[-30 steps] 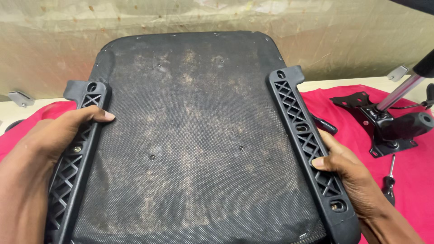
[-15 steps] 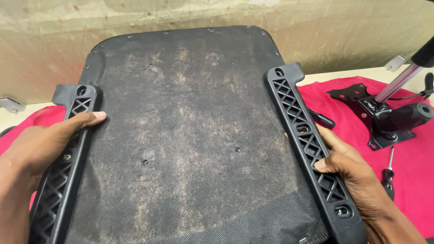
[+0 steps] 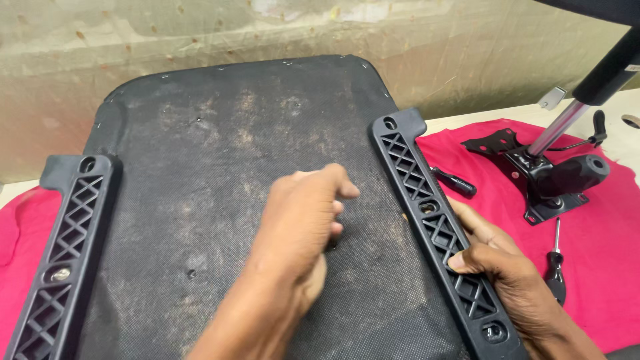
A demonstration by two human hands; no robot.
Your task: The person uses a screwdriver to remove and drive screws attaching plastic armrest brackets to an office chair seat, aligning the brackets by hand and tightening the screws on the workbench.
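An upturned black chair seat (image 3: 220, 173) with dusty fabric lies before me. A black lattice plastic bracket runs down each side: the left bracket (image 3: 67, 247) and the right bracket (image 3: 417, 180). My left hand (image 3: 300, 227) hovers over the middle of the seat with its fingers curled in, close to a small hole in the fabric; I see nothing in it. My right hand (image 3: 507, 280) grips the outer edge of the right bracket, thumb on top.
A red cloth (image 3: 600, 253) covers the table under the seat. On it at the right lie a black chair tilt mechanism (image 3: 553, 177) with a metal gas cylinder (image 3: 560, 127), a screwdriver (image 3: 555, 263) and a black-handled tool (image 3: 453, 181). A pale wall stands behind.
My left hand has left the left bracket and moved right to the middle of the seat, fingers now curled. My right hand stays on the right bracket.
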